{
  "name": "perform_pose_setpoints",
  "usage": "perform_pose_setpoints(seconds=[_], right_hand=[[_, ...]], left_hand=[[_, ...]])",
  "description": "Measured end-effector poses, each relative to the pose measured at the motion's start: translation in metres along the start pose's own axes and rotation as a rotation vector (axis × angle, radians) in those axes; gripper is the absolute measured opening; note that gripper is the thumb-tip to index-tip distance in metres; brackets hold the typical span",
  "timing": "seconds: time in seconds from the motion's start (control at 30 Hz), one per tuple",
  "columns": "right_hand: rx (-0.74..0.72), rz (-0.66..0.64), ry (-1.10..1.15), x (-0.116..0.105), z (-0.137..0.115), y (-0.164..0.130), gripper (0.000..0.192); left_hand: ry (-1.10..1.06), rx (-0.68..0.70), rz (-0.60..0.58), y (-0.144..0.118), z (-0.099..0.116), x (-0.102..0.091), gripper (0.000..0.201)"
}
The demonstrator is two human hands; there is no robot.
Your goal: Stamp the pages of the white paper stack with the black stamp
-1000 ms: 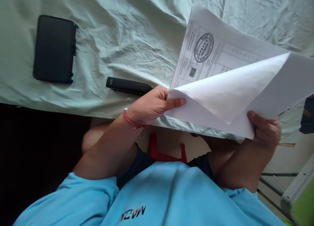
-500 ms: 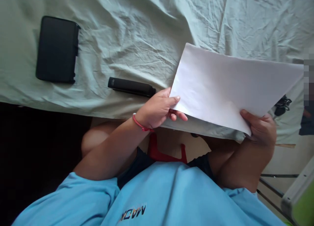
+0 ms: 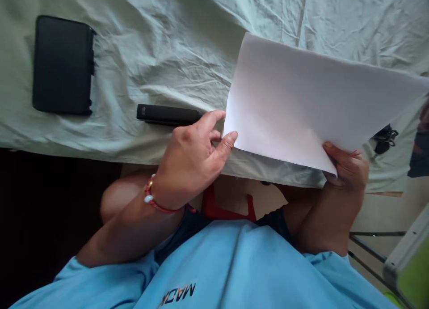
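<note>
Wrinkled pale-green sheet (image 3: 174, 54) underneath. Right hand (image 3: 348, 168) clamped on white paper (image 3: 311, 107) at its near corner; left hand (image 3: 191, 159) loosely apart, thumb touching the opposite corner, black pen (image 3: 166, 114) just beyond. Likely mid-fold; next calls for pinching that corner.

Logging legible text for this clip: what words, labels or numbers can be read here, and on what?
"MAD", seen upside down and cut short by a fold, on the blue shirt.
Paper: blank side showing, no text.
Black bar: small mark at its end, too small to read.
</note>
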State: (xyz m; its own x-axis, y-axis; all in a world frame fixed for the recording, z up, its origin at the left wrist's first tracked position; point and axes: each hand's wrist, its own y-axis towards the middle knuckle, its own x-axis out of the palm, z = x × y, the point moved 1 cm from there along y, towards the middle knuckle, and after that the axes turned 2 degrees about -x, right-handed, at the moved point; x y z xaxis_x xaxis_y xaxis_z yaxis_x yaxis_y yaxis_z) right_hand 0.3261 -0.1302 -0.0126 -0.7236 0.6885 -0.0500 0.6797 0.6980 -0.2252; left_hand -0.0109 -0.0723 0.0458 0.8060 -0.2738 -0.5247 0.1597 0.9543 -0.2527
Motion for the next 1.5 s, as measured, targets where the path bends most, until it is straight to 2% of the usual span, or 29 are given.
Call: perform_pose_setpoints(seconds=[0.17,0.33,0.53,0.63,0.77,0.93,1.07,1.13,1.23,1.3,1.4,1.5], right_hand=[[0.069,-0.078,-0.015,0.015,0.008,-0.002,0.046],[0.07,-0.059,0.008,0.028,0.006,-0.006,0.047],[0.087,-0.063,-0.014,0.035,0.005,-0.011,0.048],[0.076,-0.071,-0.027,0.035,0.006,-0.012,0.048],[0.061,-0.08,-0.002,0.035,0.008,-0.013,0.049],[0.043,-0.061,-0.032,0.032,0.011,-0.012,0.048],[0.007,-0.053,-0.036,0.028,0.01,-0.011,0.047],[0.001,-0.055,-0.039,0.028,0.009,-0.011,0.047],[0.002,-0.072,-0.036,0.029,0.008,-0.012,0.047],[-0.002,-0.09,-0.025,0.029,0.009,-0.012,0.045],[-0.019,-0.107,-0.018,0.03,0.009,-0.012,0.041],[-0.024,-0.1,-0.026,0.029,0.01,-0.011,0.041]], left_hand=[[0.072,0.041,0.241,0.012,-0.01,-0.017,0.025],[0.013,-0.016,0.266,0.018,-0.014,-0.03,0.028],[0.247,0.03,0.492,0.024,-0.02,-0.039,0.026],[0.387,-0.049,0.4,0.035,-0.031,-0.039,0.029],[0.325,-0.092,0.263,0.043,-0.04,-0.034,0.027],[0.331,-0.023,0.246,0.042,-0.041,-0.03,0.025],[0.372,-0.03,0.202,0.043,-0.04,-0.026,0.03],[0.321,-0.029,0.185,0.043,-0.04,-0.024,0.029],[0.206,-0.001,0.191,0.042,-0.038,-0.022,0.023],[0.187,0.018,0.236,0.041,-0.034,-0.021,0.02],[0.204,0.026,0.319,0.041,-0.03,-0.021,0.025],[0.192,0.025,0.346,0.043,-0.031,-0.017,0.027]])
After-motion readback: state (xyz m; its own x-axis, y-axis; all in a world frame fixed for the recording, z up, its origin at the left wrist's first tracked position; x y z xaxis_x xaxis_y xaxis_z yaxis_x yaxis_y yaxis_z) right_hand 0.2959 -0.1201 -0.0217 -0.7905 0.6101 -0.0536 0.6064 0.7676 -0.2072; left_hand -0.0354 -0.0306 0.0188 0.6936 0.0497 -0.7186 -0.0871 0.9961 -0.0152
